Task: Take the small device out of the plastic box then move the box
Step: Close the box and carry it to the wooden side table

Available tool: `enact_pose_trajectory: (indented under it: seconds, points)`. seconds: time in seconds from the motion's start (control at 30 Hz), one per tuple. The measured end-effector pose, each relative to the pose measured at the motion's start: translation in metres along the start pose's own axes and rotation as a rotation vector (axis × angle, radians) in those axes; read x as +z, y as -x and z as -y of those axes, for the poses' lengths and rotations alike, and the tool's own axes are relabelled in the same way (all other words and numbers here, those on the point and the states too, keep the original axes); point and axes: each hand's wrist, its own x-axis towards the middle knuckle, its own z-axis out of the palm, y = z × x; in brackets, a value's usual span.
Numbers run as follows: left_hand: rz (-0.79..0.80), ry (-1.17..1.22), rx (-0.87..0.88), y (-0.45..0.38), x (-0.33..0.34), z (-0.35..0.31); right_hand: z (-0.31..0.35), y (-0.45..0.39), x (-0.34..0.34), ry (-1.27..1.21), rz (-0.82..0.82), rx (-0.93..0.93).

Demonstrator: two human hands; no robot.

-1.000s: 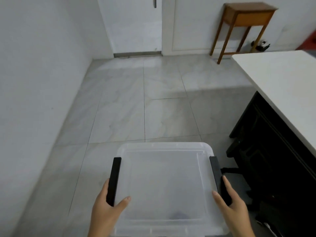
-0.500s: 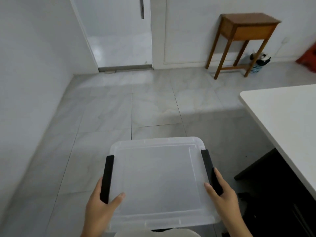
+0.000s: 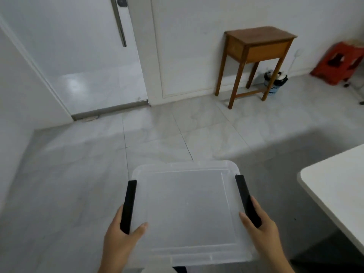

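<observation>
A clear plastic box with its lid on and two black side latches is held up over the tiled floor, low in the middle of the head view. My left hand grips its left edge at the black latch, thumb resting on the lid. At the right edge my right hand grips the other latch in the same way. Through the cloudy lid nothing shows inside the box. The small device is not in view.
A white table juts in at the right. A wooden side table stands by the far wall, with a small bin beneath it and a red stool to its right. A white door is at the back left.
The view has swung to the right and tilted up while I carry the box; the white table has slid toward the right edge and the red stool has come into view. Both hands keep their grip.
</observation>
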Motion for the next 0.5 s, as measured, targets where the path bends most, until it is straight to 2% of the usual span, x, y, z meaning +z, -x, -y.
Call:
enact_pose_trajectory:
  seconds: [0.1, 0.3, 0.5]
  points:
    - [0.096, -0.039, 0.038, -0.08, 0.028, -0.034, 0.026, -0.057, 0.009, -0.031, -0.06, 0.051]
    - [0.264, -0.117, 0.001, -0.219, 0.122, -0.07, 0.044, -0.174, 0.013, -0.054, -0.256, 0.183]
    - [0.324, -0.177, 0.057, -0.347, 0.236, -0.151, 0.078, -0.339, -0.005, -0.076, -0.332, 0.217]
